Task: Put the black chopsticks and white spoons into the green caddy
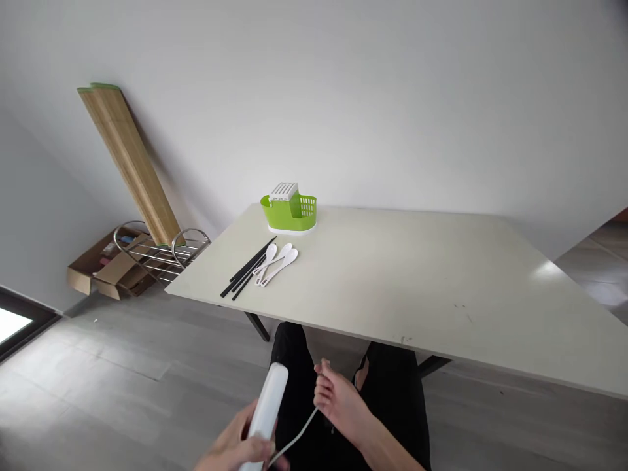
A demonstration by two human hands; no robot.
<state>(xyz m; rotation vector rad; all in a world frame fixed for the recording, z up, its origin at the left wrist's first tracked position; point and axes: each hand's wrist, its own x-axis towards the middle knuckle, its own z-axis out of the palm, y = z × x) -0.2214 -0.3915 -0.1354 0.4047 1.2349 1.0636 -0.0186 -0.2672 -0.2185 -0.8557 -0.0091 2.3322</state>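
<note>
White bar (267,400) sits in the left hand (240,435), fingers wrapped round its lower part, short of the surface (402,275); its long axis slants up and slightly right, toward the near edge; the right hand (338,398), farther from the bar and to its right, closes narrowly on a cord (300,434); any join is hidden.

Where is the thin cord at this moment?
In the head view, the cord is at bottom centre, below the table, running between the left hand, which grips a white case, and the right hand.
</note>
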